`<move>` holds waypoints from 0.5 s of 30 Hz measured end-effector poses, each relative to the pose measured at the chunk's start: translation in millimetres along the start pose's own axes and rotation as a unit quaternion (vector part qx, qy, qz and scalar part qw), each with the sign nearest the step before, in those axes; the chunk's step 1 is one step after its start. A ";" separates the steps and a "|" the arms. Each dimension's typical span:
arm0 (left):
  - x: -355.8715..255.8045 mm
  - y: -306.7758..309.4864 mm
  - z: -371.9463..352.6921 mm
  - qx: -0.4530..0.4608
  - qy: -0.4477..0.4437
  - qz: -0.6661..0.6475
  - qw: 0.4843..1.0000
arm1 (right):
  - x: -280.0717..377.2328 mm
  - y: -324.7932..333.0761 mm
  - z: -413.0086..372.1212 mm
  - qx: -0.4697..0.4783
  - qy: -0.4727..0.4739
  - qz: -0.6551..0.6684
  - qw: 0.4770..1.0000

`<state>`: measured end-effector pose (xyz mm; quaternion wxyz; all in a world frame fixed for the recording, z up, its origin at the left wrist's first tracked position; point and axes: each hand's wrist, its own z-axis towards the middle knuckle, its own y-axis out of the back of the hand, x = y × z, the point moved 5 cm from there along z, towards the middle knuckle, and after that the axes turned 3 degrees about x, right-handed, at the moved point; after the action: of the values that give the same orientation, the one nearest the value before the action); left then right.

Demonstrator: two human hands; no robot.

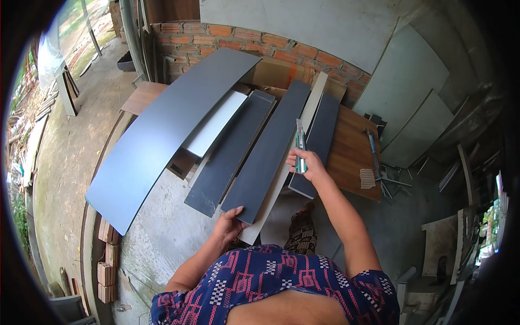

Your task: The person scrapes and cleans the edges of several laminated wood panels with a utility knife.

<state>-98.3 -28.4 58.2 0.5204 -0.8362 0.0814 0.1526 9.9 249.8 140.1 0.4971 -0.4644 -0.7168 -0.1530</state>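
Observation:
My right hand (306,163) is wrapped round a green utility knife (300,142), its blade end pointing away from me above the boards. With my left hand (228,226) I grip the near end of a long dark grey board (268,151), thumb on top and fingers underneath. A pale strip (283,174) lies along that board's right side. Left of it rests another dark board (230,154), and a shorter dark board (319,143) lies to the right, below the knife. A wide, curved-looking grey panel (176,130) sits farther left.
On the brown wooden board (351,154) at right lie a hammer (372,149) and a small ridged piece (368,179). A brick wall (227,38) stands behind, large pale sheets (403,92) lean at the right, and hollow bricks (107,260) are stacked at lower left.

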 end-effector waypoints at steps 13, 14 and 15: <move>2.9 18.7 23.8 -0.048 -0.052 0.081 0.994 | -89.2 2.1 -104.6 0.114 -0.090 -0.031 0.989; 3.6 18.1 23.9 -0.043 -0.050 0.075 0.995 | -97.7 1.7 -109.1 0.118 -0.093 -0.042 0.988; 4.8 18.5 22.9 -0.050 -0.038 0.080 0.995 | -105.1 1.2 -112.4 0.121 -0.101 -0.034 0.987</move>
<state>-103.2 -16.1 31.5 0.4665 -0.8458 0.1207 0.2290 82.8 119.9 101.6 0.4688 -0.3897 -0.7920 -0.0343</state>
